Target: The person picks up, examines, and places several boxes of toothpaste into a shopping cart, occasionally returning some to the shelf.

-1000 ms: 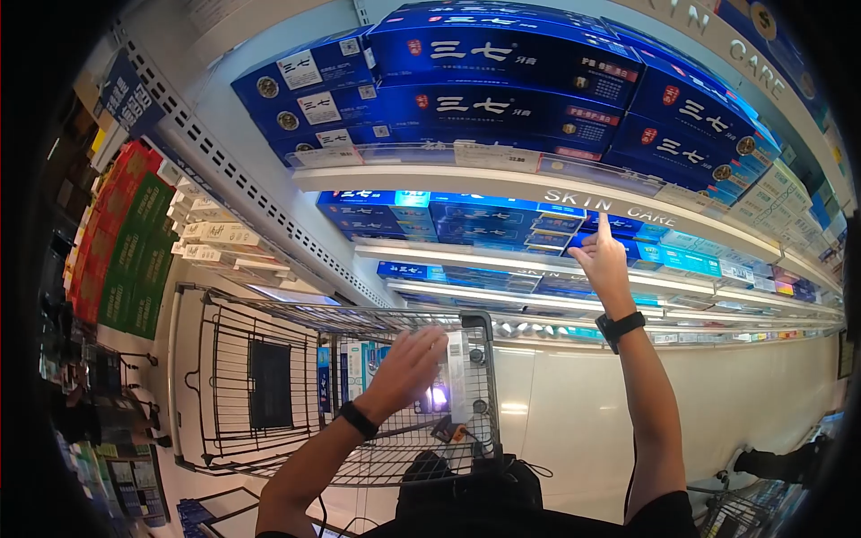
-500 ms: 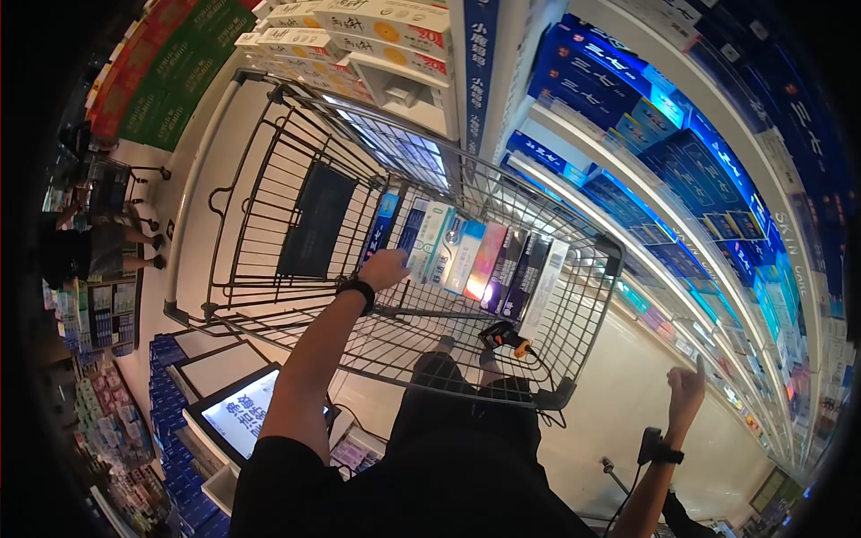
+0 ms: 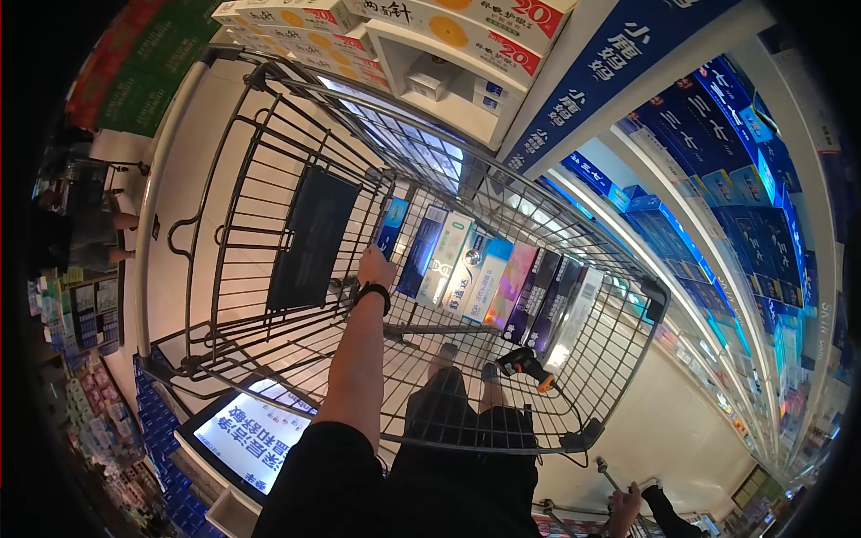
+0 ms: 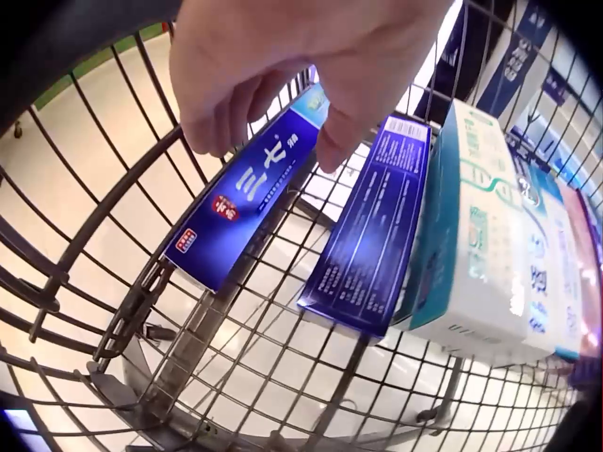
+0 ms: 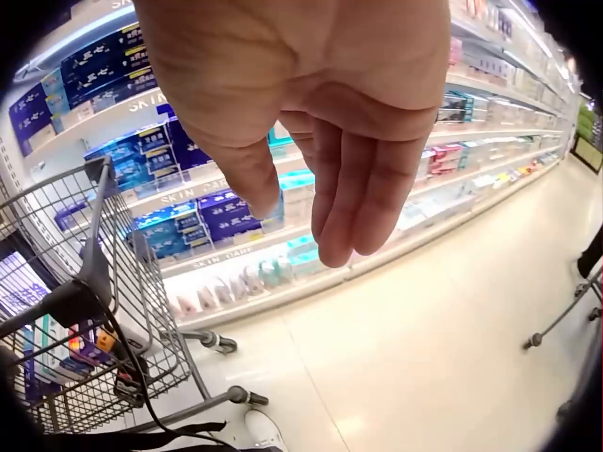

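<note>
My left hand (image 3: 377, 268) is inside the wire shopping cart (image 3: 538, 430), around one end of a blue toothpaste box (image 4: 240, 202). In the left wrist view, its curled fingers lie on one side of the box and the thumb on the other. Beside it stands a second dark blue box (image 4: 372, 235), followed by a white and teal box (image 4: 485, 235). More cartons fill the row, with a white one (image 3: 574, 318) at the far end. My right hand (image 5: 349, 141) hangs relaxed over the aisle, fingers loosely extended and holding nothing.
Shelves (image 3: 717, 269) of blue toothpaste boxes run along the right. A white display stand (image 3: 448, 81) with cartons borders the cart's far side. A black and orange device (image 3: 529, 366) hangs at the near side. A lit screen (image 3: 251, 435) is at lower left.
The view has swung from the shelf to the cart. My left hand has moved from the cart's far-end cartons to the blue box. My right hand has dropped from pointing at the shelf.
</note>
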### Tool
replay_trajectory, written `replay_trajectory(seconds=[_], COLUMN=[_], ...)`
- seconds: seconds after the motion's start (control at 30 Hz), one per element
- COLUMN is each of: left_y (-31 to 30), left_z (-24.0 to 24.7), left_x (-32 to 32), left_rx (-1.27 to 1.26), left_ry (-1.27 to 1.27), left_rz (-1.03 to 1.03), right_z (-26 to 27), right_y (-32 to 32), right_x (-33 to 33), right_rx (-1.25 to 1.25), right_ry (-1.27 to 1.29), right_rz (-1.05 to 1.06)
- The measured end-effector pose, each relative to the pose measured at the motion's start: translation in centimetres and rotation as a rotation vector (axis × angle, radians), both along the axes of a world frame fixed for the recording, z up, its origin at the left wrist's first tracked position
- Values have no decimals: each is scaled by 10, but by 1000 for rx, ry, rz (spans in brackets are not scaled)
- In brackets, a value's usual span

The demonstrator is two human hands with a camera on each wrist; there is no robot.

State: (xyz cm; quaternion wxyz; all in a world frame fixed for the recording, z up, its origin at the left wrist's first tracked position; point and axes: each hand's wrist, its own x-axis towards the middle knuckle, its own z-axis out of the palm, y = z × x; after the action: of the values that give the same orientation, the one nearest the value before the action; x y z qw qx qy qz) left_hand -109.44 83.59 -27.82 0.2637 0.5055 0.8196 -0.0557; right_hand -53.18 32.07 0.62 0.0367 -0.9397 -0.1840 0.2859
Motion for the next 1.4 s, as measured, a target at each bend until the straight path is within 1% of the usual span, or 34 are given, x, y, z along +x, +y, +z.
replay_trajectory(seconds=[0.1,0.13,0.2,0.23,0.3,0.33,0.4,0.43,0.53,0.57,0.63,0.67,0.7,0.73,0.77,0.8,0.83,0.87,0.9,0.93,0.97,1.07,1.1,1.13,1.2,1.23,1.27,1.3,1.33,1.4], left_y=[1,2,1,3,3,4,6,6,7,5,0,-3,-2,-7,-7,-11,-17,-18,-22,-23,-33,-63,-70,-81,-120,-139,-157,-171,-182,-203], left_z=[-17,-21,-28,-27,-34,-41,-49,-41,-9,2,14,17,25,36,83,84,107,106,127,136,174,228,239,268,326,356,385,402,408,440], left_x=[0,0,-1,0,-2,-5,-11,-10,-8,-7,-10,-12,-15,-14,1,-3,5,-1,1,-4,10,24,23,40,83,108,135,160,179,225], left_rx=[-4,-2,2,-13,5,-5,-23,23,-30,-14,9,22,-5,42,48,117,268,226,273,238,290,484,485,485,466,445,419,388,328,181], left_ry=[65,85,118,133,172,178,192,163,98,67,64,59,-33,34,-90,-232,-225,-269,-142,-133,-142,-295,-378,-494,-727,-791,-856,-921,-988,-1054], left_rz=[-42,-61,-70,-65,-86,-90,-95,-74,-74,-57,-90,-112,-66,-113,-48,4,-69,22,-89,-96,-106,-131,-172,-163,-150,-174,-194,-209,-189,-306], right_z=[34,27,-5,-25,-5,8,18,21,26,22,3,-5,-11,-16,-18,-20,-30,-37,-39,-42,-44,-40,-40,-37,-25,-14,-5,4,16,53], right_y=[31,13,-67,-102,-69,-38,-11,-1,15,10,-4,-6,-3,-2,-1,-4,-12,-19,-22,-21,-19,-14,-12,-9,0,7,16,25,34,61], right_x=[-40,-35,-12,-5,-18,-31,-49,-54,-62,-57,-45,-41,-36,-30,-25,-18,-9,1,10,17,23,40,45,50,55,55,55,55,54,50], right_rx=[-417,-316,-112,117,-190,-343,-331,-323,-442,-287,29,64,104,152,169,191,244,293,320,344,365,478,512,561,648,670,726,775,814,899], right_ry=[-46,-13,56,46,-1,-21,18,37,-72,2,153,185,209,219,225,221,216,217,189,180,184,200,195,196,194,226,246,266,289,300], right_rz=[197,101,-87,-160,157,317,215,168,398,266,-1,-39,-82,-136,-106,-83,-36,18,32,54,85,33,38,76,147,128,157,187,218,319])
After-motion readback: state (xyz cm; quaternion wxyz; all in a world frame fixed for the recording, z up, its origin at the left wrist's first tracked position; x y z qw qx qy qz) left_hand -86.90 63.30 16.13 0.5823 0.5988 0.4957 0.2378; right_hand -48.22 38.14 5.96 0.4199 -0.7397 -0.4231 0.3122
